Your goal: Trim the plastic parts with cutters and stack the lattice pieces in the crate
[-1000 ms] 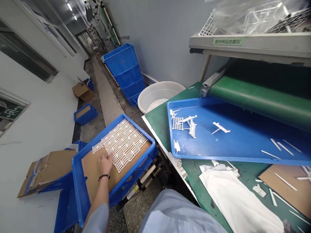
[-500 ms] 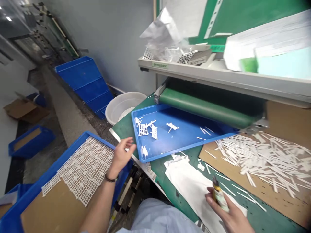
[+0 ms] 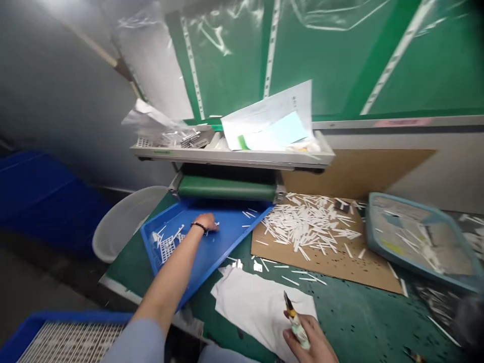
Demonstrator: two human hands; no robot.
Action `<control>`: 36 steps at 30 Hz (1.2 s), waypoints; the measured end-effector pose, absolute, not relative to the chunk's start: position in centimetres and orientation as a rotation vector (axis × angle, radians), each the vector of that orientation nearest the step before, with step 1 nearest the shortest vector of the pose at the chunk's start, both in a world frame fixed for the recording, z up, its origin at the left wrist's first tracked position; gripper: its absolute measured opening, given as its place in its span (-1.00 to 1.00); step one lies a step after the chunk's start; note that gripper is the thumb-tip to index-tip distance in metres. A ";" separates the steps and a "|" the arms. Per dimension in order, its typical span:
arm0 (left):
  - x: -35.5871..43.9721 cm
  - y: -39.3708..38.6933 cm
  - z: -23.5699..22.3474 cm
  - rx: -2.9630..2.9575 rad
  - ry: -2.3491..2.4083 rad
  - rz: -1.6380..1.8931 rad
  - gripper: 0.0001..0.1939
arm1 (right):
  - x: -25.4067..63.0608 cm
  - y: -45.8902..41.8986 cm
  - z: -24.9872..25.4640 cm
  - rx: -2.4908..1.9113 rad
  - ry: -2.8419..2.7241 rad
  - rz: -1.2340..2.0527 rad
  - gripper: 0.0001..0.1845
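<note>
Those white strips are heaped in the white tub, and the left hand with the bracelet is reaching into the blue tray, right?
Not quite: the white strips are heaped on a brown cardboard sheet, not in the white tub, as the head view shows. The left hand with the bracelet is reaching into the blue tray, as you said.

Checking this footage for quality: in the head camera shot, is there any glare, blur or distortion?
In the head view, the plastic film over the green panel shows streaks of glare; the wide-angle lens appears to stretch the left arm near the bottom edge; the blue crates at far left look dim and soft; a dark blurred shape intrudes at lower right.
</note>
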State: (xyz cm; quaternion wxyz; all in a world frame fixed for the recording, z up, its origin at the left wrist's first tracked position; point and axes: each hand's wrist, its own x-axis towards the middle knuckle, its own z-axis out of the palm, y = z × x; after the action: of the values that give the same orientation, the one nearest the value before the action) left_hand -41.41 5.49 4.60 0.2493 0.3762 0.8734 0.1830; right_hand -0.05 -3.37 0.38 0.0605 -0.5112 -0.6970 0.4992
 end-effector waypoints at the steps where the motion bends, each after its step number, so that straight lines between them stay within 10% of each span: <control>1: -41.3 5.2 4.7 1.036 2.379 0.495 -0.40 | 0.0 -3.3 0.6 -1.552 -2.126 1.442 -0.42; 9: -32.2 -3.1 5.9 0.631 1.280 1.572 -0.41 | -2.9 -1.6 4.9 -1.322 -2.342 1.020 -0.54; 36: -22.2 -10.0 7.7 0.729 1.183 1.611 -0.34 | -5.8 -2.0 8.5 -1.051 -2.750 0.780 -0.30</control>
State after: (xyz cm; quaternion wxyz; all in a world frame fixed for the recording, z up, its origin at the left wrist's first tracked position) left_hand -22.18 -10.00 7.67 0.4854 0.2996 0.4862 0.6620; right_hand -5.79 -1.99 8.53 0.0478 -0.3448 -0.9019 0.2558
